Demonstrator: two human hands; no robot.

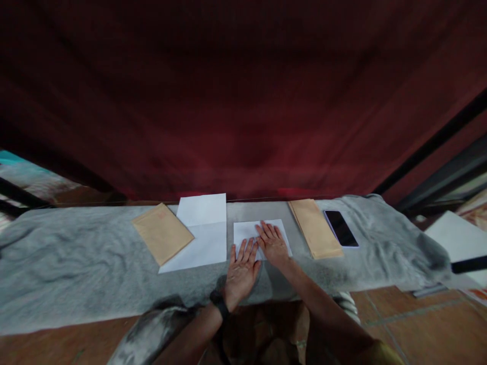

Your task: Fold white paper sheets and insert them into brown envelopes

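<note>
Under both my hands lies a folded white sheet of paper (243,229), flat on the grey cloth. My left hand (242,268) rests palm down across its near left edge, fingers outstretched. Flat on the sheet's right half, my right hand (273,244) has its fingers spread, and the two hands nearly touch at the middle. To the left is an unfolded white sheet (205,238) with a crease across it. A brown envelope (162,233) overlaps that sheet's left side. Several brown envelopes (317,230) are stacked to the right of my hands.
A phone (341,229) with a dark screen lies right of the stacked envelopes. Grey cloth (87,258) covers the long, narrow surface. Behind it hangs a dark red curtain (243,111). White sheets (458,235) are at the far right, above the tiled floor (429,319).
</note>
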